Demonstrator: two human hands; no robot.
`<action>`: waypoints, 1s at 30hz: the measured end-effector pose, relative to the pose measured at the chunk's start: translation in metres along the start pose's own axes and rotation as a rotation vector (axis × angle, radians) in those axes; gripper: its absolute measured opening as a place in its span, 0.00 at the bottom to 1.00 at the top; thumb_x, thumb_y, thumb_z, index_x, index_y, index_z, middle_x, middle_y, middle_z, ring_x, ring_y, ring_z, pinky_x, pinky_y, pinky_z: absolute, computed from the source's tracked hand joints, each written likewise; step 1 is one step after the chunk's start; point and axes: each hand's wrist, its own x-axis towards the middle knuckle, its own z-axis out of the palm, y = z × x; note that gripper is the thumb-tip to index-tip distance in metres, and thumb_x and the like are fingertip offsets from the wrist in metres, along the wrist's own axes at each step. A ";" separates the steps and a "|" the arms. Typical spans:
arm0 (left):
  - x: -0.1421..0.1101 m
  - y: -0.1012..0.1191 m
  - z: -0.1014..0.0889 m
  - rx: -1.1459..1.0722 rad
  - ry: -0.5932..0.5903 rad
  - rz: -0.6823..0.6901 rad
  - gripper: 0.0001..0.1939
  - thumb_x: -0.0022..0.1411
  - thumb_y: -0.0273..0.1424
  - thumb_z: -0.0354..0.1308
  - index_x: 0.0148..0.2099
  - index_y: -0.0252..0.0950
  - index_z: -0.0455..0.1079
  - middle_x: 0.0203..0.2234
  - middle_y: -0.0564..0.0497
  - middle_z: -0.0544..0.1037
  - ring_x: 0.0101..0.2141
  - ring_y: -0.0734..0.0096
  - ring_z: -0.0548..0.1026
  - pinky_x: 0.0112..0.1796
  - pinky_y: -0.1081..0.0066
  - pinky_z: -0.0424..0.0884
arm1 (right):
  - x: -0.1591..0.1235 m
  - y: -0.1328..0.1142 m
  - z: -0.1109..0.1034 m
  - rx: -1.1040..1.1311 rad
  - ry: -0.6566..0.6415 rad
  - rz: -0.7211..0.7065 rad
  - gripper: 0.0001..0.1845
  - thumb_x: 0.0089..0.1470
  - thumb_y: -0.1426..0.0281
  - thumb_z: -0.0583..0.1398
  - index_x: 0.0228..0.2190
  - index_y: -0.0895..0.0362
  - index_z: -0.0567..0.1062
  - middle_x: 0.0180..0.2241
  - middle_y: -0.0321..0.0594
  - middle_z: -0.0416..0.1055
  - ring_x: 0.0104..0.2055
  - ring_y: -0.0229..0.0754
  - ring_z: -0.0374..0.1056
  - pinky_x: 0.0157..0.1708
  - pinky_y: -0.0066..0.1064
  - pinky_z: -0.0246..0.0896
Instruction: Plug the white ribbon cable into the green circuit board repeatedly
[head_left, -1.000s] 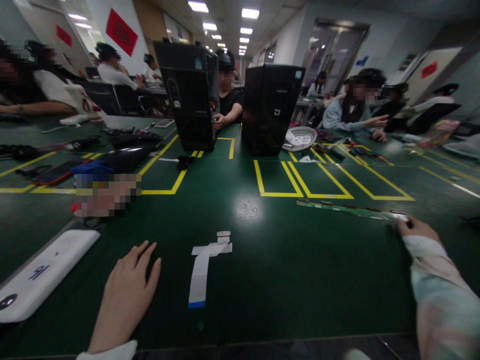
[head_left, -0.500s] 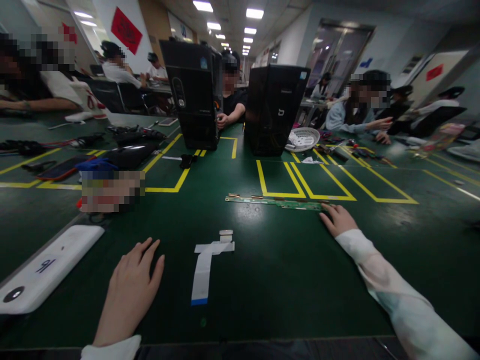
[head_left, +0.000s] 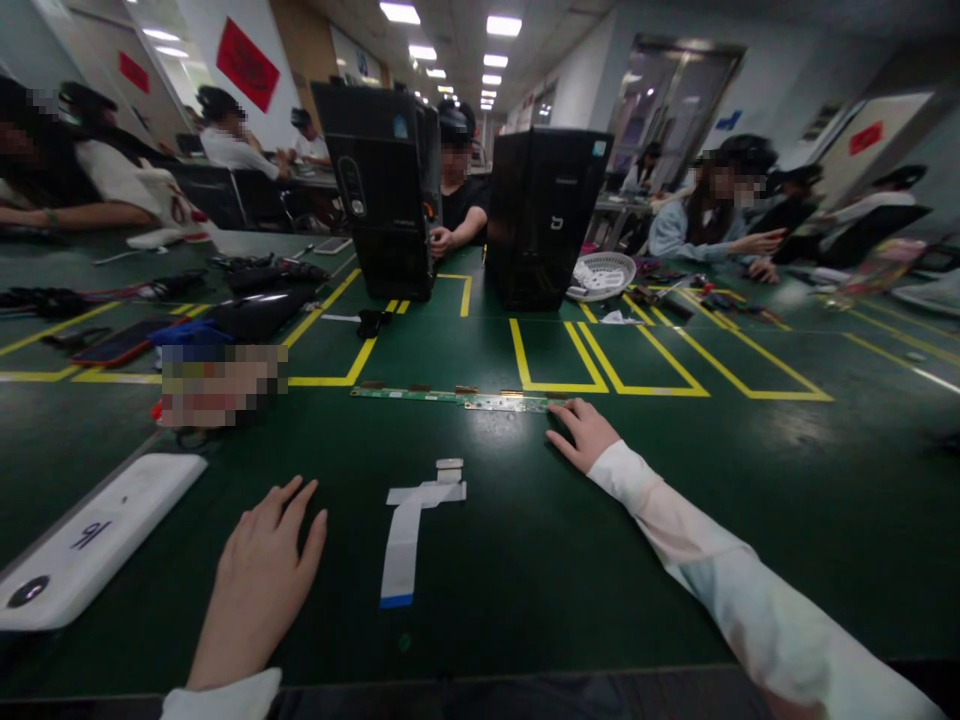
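You have one long, narrow green circuit-board strip (head_left: 450,397), coppery tabs along its far edge, stretched crosswise on the dark green tabletop (head_left: 525,560) just short of the yellow tape outlines (head_left: 324,381). Your right hand (head_left: 589,437) touches its right end. It seems flat, though the glancing view leaves some doubt.

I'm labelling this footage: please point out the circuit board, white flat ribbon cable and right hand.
Green circuit board (head_left: 480,403), head view: near its middle.
White flat ribbon cable (head_left: 403,540), head view: its long strip.
Right hand (head_left: 591,437), head view: back of the hand.
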 end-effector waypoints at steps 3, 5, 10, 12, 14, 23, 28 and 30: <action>0.000 0.000 0.001 0.003 0.005 -0.001 0.33 0.66 0.44 0.33 0.59 0.27 0.65 0.57 0.34 0.68 0.58 0.44 0.65 0.55 0.48 0.63 | 0.009 -0.012 0.000 -0.050 0.035 0.037 0.25 0.62 0.58 0.50 0.49 0.64 0.72 0.42 0.56 0.65 0.46 0.57 0.62 0.47 0.50 0.62; 0.000 -0.001 0.001 0.005 0.006 0.003 0.33 0.66 0.44 0.34 0.59 0.28 0.64 0.57 0.35 0.68 0.58 0.45 0.65 0.55 0.48 0.63 | 0.015 -0.019 0.004 -0.016 0.051 -0.006 0.24 0.62 0.59 0.50 0.49 0.62 0.72 0.46 0.57 0.65 0.49 0.57 0.61 0.49 0.51 0.61; 0.001 -0.002 0.000 0.007 -0.009 0.002 0.34 0.66 0.45 0.33 0.59 0.27 0.64 0.58 0.35 0.67 0.58 0.44 0.65 0.55 0.48 0.63 | 0.029 -0.029 0.019 0.065 0.045 -0.036 0.24 0.62 0.59 0.51 0.52 0.61 0.70 0.53 0.56 0.63 0.55 0.56 0.60 0.54 0.50 0.59; 0.000 -0.002 0.000 0.002 -0.011 -0.006 0.34 0.66 0.45 0.33 0.59 0.27 0.64 0.58 0.35 0.67 0.58 0.44 0.65 0.55 0.48 0.63 | 0.032 -0.033 0.021 0.080 0.004 -0.034 0.25 0.62 0.58 0.51 0.52 0.61 0.70 0.52 0.56 0.65 0.54 0.56 0.62 0.54 0.50 0.60; 0.000 -0.001 0.000 -0.007 -0.013 -0.010 0.34 0.66 0.45 0.34 0.60 0.27 0.64 0.58 0.34 0.67 0.58 0.44 0.64 0.55 0.47 0.63 | 0.032 -0.039 0.019 0.087 -0.025 -0.044 0.26 0.62 0.56 0.52 0.53 0.61 0.70 0.52 0.56 0.66 0.53 0.56 0.62 0.53 0.50 0.60; -0.001 -0.001 -0.001 -0.029 -0.010 -0.015 0.33 0.66 0.44 0.35 0.60 0.26 0.64 0.58 0.34 0.67 0.59 0.43 0.64 0.56 0.46 0.62 | 0.020 -0.089 0.021 0.167 -0.043 -0.186 0.30 0.61 0.54 0.52 0.56 0.60 0.67 0.57 0.54 0.63 0.57 0.55 0.59 0.56 0.50 0.57; -0.001 0.005 -0.001 -0.076 -0.002 0.001 0.31 0.67 0.44 0.37 0.60 0.29 0.64 0.58 0.36 0.67 0.60 0.45 0.63 0.57 0.46 0.61 | 0.018 -0.085 0.026 0.215 -0.044 -0.212 0.27 0.61 0.58 0.54 0.57 0.58 0.66 0.58 0.53 0.62 0.60 0.53 0.57 0.58 0.50 0.55; -0.001 0.018 -0.008 -0.122 -0.019 0.089 0.28 0.67 0.43 0.40 0.62 0.33 0.63 0.60 0.39 0.66 0.62 0.47 0.61 0.59 0.46 0.60 | 0.018 -0.081 0.027 0.226 -0.051 -0.239 0.27 0.61 0.59 0.53 0.58 0.58 0.65 0.59 0.53 0.62 0.61 0.52 0.56 0.59 0.50 0.55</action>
